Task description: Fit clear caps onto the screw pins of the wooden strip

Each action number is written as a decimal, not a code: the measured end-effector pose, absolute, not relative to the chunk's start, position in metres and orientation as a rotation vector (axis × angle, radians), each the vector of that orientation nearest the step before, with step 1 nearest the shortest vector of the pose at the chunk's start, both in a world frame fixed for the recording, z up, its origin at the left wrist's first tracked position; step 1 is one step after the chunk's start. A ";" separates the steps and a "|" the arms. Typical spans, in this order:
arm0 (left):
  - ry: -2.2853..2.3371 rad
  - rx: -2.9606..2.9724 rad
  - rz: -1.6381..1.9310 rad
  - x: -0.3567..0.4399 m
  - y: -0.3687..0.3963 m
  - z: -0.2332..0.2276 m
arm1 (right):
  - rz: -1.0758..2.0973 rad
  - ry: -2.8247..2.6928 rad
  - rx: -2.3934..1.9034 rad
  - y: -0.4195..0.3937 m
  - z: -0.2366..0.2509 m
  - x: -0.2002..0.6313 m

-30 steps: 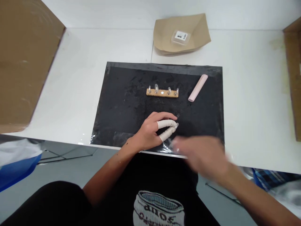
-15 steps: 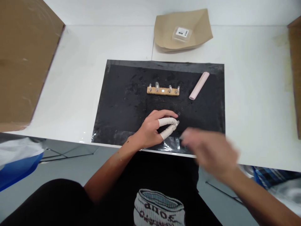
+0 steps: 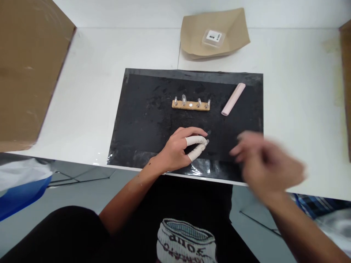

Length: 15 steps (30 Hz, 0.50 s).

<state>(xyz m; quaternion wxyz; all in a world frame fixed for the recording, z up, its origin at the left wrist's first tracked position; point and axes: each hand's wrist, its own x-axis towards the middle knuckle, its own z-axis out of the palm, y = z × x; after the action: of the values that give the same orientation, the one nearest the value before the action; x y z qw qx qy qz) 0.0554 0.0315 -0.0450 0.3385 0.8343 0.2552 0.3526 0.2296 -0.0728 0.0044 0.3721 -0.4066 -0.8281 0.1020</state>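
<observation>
Black upside-down letters (image 3: pixel 187 245) spell "soup" below left grip (image 3: pixel 179 149).

On the left hand (image 3: pixel 176 149), white tubular finger sleeves (image 3: pixel 195 140) look matt and rubbery; the small clear piece (image 3: pixel 207 141) between them looks plastic. Under the hand, the black rectangular plastic-looking mat (image 3: pixel 145 113) shines; beyond, the brown folded-paper tray (image 3: pixel 192 34) is matt.

Right hand (image 3: pixel 270 166) all blur, lower right; left hand (image 3: pixel 177 149) partly hides a tiny clear piece (image 3: pixel 207 141), centre; cardboard (image 3: pixel 33 69) cropped, upper left!
</observation>
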 end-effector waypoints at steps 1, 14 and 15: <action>0.667 2.172 0.921 0.055 0.031 -0.045 | 0.245 -2.157 -0.983 -0.071 0.002 0.230; 0.684 2.175 0.938 0.056 0.031 -0.047 | 0.201 -2.085 -1.119 -0.058 0.046 0.225; 0.683 2.180 0.940 0.056 0.031 -0.046 | 0.190 -2.086 -1.077 -0.057 0.045 0.225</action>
<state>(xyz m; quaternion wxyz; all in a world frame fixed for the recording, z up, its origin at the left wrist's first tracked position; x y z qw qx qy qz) 0.0558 0.0306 -0.0465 0.3293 0.8334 0.2609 0.3591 0.2253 -0.0568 0.0450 0.3830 -0.4222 -0.8182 0.0746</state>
